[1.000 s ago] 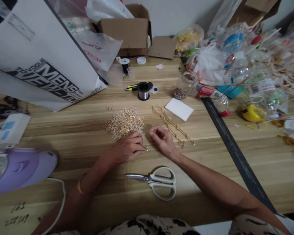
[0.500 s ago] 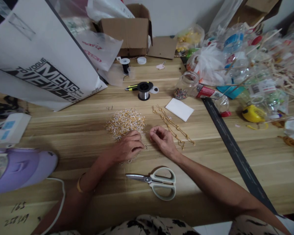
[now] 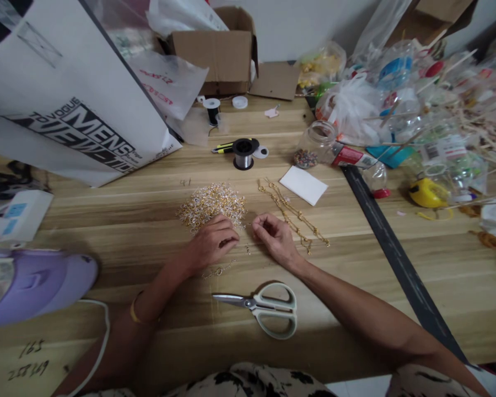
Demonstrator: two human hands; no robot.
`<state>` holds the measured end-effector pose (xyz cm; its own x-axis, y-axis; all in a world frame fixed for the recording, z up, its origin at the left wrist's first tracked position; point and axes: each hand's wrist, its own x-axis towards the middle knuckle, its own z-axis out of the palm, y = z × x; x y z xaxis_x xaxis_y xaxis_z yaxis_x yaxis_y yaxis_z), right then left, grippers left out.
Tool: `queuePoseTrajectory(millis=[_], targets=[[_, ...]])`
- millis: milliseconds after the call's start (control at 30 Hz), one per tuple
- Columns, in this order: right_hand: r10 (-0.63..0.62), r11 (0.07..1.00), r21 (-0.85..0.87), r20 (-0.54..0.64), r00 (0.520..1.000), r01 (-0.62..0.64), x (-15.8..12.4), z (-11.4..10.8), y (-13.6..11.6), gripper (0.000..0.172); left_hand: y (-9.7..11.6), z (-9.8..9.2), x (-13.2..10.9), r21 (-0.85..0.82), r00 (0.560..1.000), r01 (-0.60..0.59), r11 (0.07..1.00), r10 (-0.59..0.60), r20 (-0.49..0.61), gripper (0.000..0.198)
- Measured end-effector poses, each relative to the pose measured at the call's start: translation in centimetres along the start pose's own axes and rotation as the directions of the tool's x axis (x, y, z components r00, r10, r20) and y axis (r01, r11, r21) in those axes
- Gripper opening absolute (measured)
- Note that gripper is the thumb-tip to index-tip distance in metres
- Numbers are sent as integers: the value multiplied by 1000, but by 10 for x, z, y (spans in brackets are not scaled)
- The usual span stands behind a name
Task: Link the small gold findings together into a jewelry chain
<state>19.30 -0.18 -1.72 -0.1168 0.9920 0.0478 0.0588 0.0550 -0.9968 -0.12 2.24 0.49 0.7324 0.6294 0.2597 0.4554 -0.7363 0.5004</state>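
Note:
A pile of small gold and silver beads or findings (image 3: 210, 203) lies on the wooden table. My left hand (image 3: 215, 241) is at its near edge, fingers curled together; what they hold, if anything, is too small to make out. Just right of it, my right hand (image 3: 276, 238) pinches a thin wire (image 3: 248, 224) between thumb and forefinger, pointing left toward the pile. A short silver chain (image 3: 219, 271) lies below my left hand. A few tiny pieces (image 3: 248, 250) rest between the hands. Two gold beaded chains (image 3: 291, 210) stretch out beyond my right hand.
Scissors (image 3: 258, 309) lie near me, blades pointing left. Behind the pile stand a wire spool (image 3: 243, 154) and a jar of beads (image 3: 314, 144). A white pad (image 3: 303, 185) lies beside the chains. Left are a paper bag (image 3: 78, 105) and a purple appliance (image 3: 45, 286); bottles crowd the right.
My left hand has shifted slightly up and left toward the pile, uncovering more of the silver chain. The right hand keeps its pinch in the same place.

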Motion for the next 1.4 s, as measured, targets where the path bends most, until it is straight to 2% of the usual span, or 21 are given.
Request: queuePoseTrajectory(millis=[100, 233, 367, 567, 1400], targets=[[-22, 999, -26, 24, 999, 22, -1, 1, 0, 21, 2, 0, 1, -25, 994, 47, 999, -49, -100, 10], [-76, 992, -94, 78, 994, 83, -4, 3, 0, 18, 6, 0, 2, -44, 979, 79, 996, -86, -182, 22], [-126, 976, -162, 133, 983, 147, -6, 3, 0, 16, 6, 3, 1, -92, 983, 63, 994, -78, -164, 16], [-132, 970, -182, 164, 978, 162, -7, 4, 1, 15, 2, 9, -1, -177, 984, 67, 982, -95, -150, 11], [-175, 945, -241, 201, 964, 222, -8, 6, 0, 12, 7, 7, -2, -207, 974, 119, 971, -155, -167, 15]])
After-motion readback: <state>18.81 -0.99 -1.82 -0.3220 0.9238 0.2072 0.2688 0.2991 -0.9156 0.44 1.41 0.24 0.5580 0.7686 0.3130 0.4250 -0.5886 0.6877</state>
